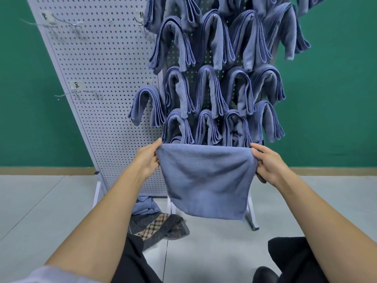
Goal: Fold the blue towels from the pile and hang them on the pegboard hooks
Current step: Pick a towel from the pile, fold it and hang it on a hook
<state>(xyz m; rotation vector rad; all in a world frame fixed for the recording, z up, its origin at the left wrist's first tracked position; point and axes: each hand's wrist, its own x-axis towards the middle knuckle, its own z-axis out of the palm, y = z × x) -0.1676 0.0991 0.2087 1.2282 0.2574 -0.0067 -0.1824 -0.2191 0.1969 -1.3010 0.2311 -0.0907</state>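
Note:
A blue towel (206, 178) hangs spread in front of me, folded along its top edge. My left hand (148, 160) pinches its upper left corner and my right hand (267, 162) grips its upper right corner. Behind it stands a white pegboard (98, 78). Several folded blue towels (210, 92) hang over hooks on the board's right part. Bare hooks (89, 92) stick out of its left part. On the floor below my left forearm lies a crumpled blue towel (145, 206).
A grey and plaid cloth (161, 225) lies on the pale tiled floor beside the pegboard's metal feet (252, 218). A green wall (30, 99) stands behind the board. My dark trouser legs (295, 260) fill the bottom of the view.

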